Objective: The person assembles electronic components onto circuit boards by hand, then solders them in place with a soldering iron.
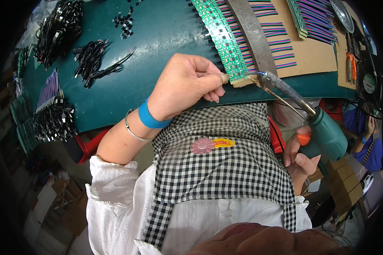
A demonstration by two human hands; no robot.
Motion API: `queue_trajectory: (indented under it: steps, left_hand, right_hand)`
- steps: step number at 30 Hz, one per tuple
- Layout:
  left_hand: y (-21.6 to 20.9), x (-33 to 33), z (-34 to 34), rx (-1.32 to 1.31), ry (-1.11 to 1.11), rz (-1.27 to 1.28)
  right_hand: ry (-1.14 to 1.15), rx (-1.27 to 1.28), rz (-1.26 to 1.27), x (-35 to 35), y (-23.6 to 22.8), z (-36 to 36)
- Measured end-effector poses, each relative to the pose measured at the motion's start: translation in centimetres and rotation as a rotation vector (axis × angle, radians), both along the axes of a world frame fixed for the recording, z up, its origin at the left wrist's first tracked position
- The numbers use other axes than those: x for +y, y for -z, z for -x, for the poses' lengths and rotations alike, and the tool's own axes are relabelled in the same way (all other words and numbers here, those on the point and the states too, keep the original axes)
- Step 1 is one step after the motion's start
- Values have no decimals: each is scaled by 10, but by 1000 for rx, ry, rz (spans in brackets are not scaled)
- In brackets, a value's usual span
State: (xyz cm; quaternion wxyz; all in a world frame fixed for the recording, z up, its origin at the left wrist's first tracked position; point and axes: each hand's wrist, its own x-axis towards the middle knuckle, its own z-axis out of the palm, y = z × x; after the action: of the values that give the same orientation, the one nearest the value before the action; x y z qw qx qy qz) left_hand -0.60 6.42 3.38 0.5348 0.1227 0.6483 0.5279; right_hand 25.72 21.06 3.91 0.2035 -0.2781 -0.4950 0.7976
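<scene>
A strip of green circuit boards (222,40) runs along the table, with small black parts on its left edge and coloured wires (279,42) on its right. Across the wires lies a curved grey metal bar (252,34). My left hand (187,80) is closed in a pinch at the strip's near corner; what sits between its fingertips is hidden. In my right hand (299,158) is a green soldering gun (329,131) with an orange trigger. Its metal tip and a thin feed tube point at the near end of the strip, close to the left fingertips.
Black cable bundles (89,61) and loose small black parts (123,24) lie on the green table (157,29). A second wired board stack (297,19) rests on cardboard (312,59). Orange-handled pliers (351,63) are at the right. Another person's blue clothing (372,146) shows beyond.
</scene>
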Motion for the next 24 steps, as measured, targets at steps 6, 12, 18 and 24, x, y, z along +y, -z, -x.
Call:
queue_trajectory:
  steps: [6,12,18,24]
  left_hand:
    - [-1,4,3,0,5,-17]
    - [-2,3,1,18,10,-25]
    - [0,-3,-3,66,15,20]
    - [1,-2,-4,57,21,18]
  right_hand:
    - [-14,110,12,14,3,1]
    - [61,445,24,49,6,13]
    - [236,607,-200,102,-8,31]
    - [580,155,-349,182,12,76]
